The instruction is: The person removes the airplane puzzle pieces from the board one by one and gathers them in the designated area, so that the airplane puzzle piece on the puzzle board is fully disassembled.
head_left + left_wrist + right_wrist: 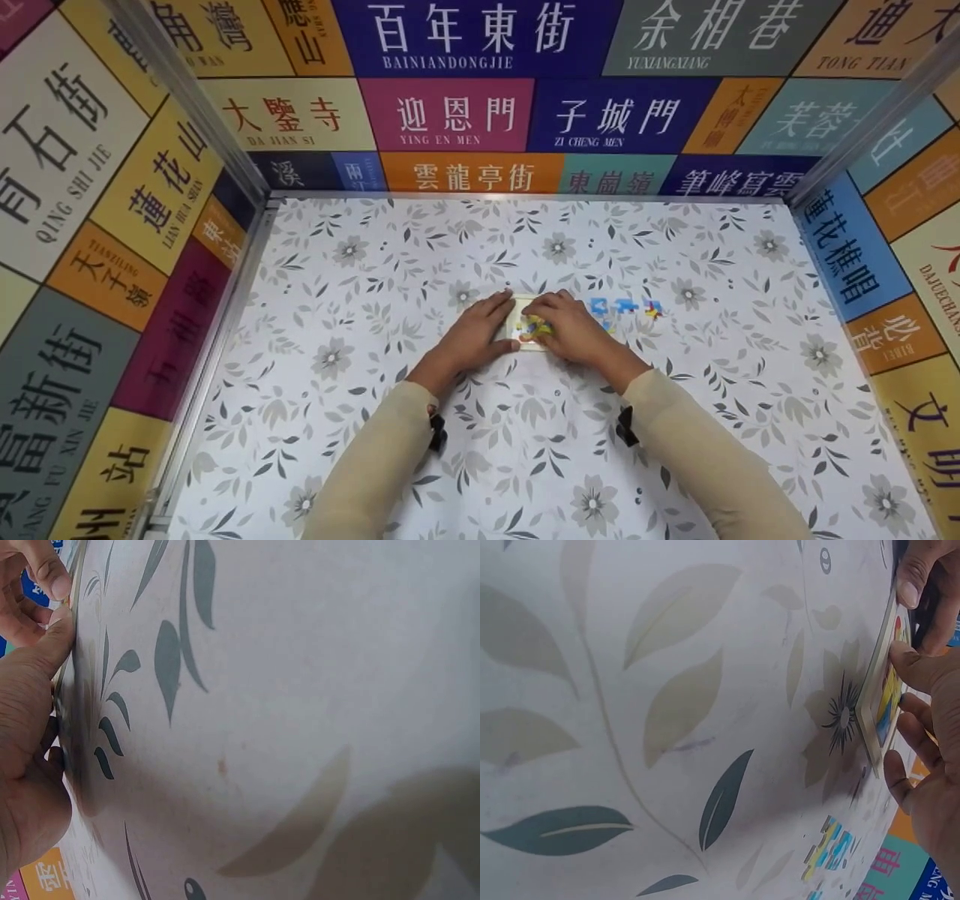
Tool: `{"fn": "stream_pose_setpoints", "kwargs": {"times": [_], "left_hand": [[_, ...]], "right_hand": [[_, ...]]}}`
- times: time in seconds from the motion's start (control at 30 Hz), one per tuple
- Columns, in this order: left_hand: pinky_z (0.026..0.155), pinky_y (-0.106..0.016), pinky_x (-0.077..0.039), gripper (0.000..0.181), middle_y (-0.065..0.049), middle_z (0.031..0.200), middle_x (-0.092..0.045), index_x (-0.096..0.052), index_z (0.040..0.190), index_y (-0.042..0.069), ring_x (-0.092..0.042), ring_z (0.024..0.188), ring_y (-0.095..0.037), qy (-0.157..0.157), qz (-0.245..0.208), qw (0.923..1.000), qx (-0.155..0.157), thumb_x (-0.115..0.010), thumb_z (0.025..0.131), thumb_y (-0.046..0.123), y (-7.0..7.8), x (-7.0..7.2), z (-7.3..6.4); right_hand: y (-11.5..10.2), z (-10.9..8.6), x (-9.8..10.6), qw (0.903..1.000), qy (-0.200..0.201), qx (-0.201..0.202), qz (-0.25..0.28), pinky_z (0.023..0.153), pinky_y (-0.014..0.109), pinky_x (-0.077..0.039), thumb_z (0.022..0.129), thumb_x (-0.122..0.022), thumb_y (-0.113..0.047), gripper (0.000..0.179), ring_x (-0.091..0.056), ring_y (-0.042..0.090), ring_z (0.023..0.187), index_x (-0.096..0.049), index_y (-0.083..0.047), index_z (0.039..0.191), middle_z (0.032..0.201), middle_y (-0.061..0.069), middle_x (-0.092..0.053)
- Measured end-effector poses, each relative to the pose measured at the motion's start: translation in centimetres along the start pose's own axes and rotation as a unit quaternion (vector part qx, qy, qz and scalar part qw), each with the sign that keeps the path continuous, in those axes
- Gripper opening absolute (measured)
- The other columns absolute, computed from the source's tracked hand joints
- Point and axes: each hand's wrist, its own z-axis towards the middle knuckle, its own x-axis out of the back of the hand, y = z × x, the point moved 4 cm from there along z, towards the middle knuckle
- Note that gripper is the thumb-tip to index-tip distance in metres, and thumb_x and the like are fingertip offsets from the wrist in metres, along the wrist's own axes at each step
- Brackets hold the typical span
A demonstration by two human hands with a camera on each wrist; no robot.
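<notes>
A small jigsaw puzzle in a pale framed board (pixel 514 319) lies flat on the table between both hands. My left hand (pixel 474 330) grips the board's left side, its thumb at the near edge and its fingers toward the far edge. Over the right part of the board is my right hand (pixel 574 326), fingers bent. In the right wrist view the right thumb (pixel 906 660) touches the yellow, red and blue picture inside the frame (pixel 868 709). Whether the right fingers pinch a piece is hidden. Just right of that hand lie loose blue puzzle pieces (pixel 624 306).
A multicoloured piece (pixel 654 309) lies at the right end of the loose row. The table has a white floral cover (pixel 360 420). Printed panels (pixel 450 112) stand at the back and both sides, with metal rails (pixel 202 390) along the table edges.
</notes>
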Motion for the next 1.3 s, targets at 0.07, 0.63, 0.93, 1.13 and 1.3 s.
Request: {"fn": "stream_pose_setpoints", "kwargs": {"times": [0.07, 0.63, 0.93, 1.13, 1.3], "left_hand": [[0.137, -0.055, -0.030, 0.084, -0.013, 0.183, -0.030, -0.036, 0.173, 0.004, -0.033, 0.168, -0.039, -0.001, 0.006, 1.0000, 0.003, -0.067, 0.109, 0.049, -0.03, -0.04, 0.05], [0.137, -0.056, -0.031, 0.083, -0.015, 0.182, -0.031, -0.036, 0.172, 0.002, -0.033, 0.167, -0.040, 0.003, 0.001, 1.0000, 0.001, -0.068, 0.109, 0.046, 0.24, 0.18, 0.07], [0.137, -0.054, -0.030, 0.083, -0.015, 0.182, -0.032, -0.037, 0.172, 0.003, -0.034, 0.167, -0.038, 0.001, 0.009, 0.9999, 0.006, -0.069, 0.109, 0.046, 0.16, 0.04, 0.13], [0.137, -0.053, -0.030, 0.083, -0.014, 0.182, -0.031, -0.037, 0.172, 0.003, -0.033, 0.168, -0.038, -0.001, 0.009, 0.9999, 0.010, -0.069, 0.109, 0.046, 0.26, 0.07, 0.15], [0.137, -0.052, -0.030, 0.083, -0.013, 0.182, -0.031, -0.037, 0.172, 0.004, -0.033, 0.168, -0.037, -0.001, 0.016, 0.9998, 0.012, -0.069, 0.109, 0.046, 0.24, 0.07, 0.17]], "right_hand": [[0.07, 0.06, 0.01, 1.0000, 0.002, 0.001, 0.001, 0.102, 0.071, -0.051, 0.100, -0.080, -0.010, 0.040, -0.059, 0.043, 0.126, -0.074, -0.008, 0.140, 0.140, 0.018, -0.069], [0.21, 0.22, -0.14, 0.9997, 0.012, -0.002, -0.023, 0.105, 0.061, -0.055, 0.097, -0.085, -0.012, 0.041, -0.064, 0.042, 0.122, -0.074, -0.013, 0.136, 0.138, 0.016, -0.065], [0.06, 0.22, -0.26, 0.9996, 0.023, 0.004, -0.015, 0.102, 0.058, -0.055, 0.095, -0.086, -0.011, 0.038, -0.061, 0.039, 0.119, -0.076, -0.014, 0.132, 0.135, 0.014, -0.066], [-0.09, 0.20, -0.26, 0.9990, 0.033, 0.030, 0.002, 0.105, 0.058, -0.056, 0.095, -0.084, -0.003, 0.036, -0.063, 0.039, 0.123, -0.077, -0.007, 0.130, 0.131, 0.017, -0.066], [-0.26, 0.21, -0.04, 0.9979, 0.040, 0.050, -0.010, 0.107, 0.057, -0.056, 0.096, -0.079, 0.005, 0.035, -0.063, 0.039, 0.123, -0.077, -0.006, 0.130, 0.131, 0.017, -0.066]]}}
